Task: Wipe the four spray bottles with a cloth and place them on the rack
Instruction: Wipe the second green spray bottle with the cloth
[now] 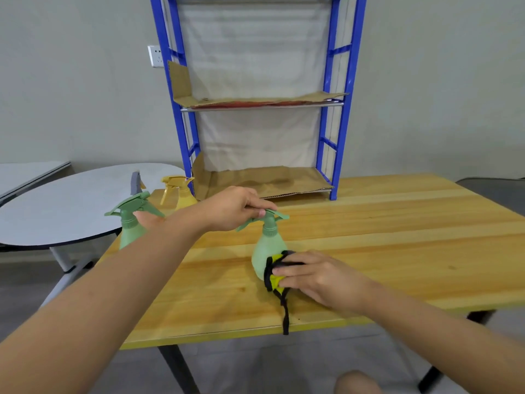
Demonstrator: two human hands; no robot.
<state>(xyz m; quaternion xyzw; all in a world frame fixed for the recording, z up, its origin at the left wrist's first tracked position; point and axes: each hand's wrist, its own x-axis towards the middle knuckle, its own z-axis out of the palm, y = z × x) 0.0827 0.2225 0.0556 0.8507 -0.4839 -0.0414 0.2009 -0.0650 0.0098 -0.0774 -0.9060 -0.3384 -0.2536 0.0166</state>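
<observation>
- the person's left hand (235, 207) grips the trigger head of a green spray bottle (267, 251), holding it upright on the wooden table (397, 251), in front of the blue rack (338, 132).
- the right hand (318, 275) presses a yellow cloth with black trim (277, 280) against the lower body of that bottle, fingers curled around the cloth; judged to be wiping in progress.
- a second green spray bottle (129, 223) stands to the left of the held bottle, near the table's left edge.
- a yellow spray bottle (179, 193) stands just left of the rack's base; a greyish nozzle (135, 182) shows behind it, possibly the fourth bottle, though this cannot be confirmed.
- both visible rack shelves, lined with cardboard (264, 180), carry no bottles.
- assessment: early stage; no bottle placed yet, and whether any standing bottle is already wiped cannot be told.
</observation>
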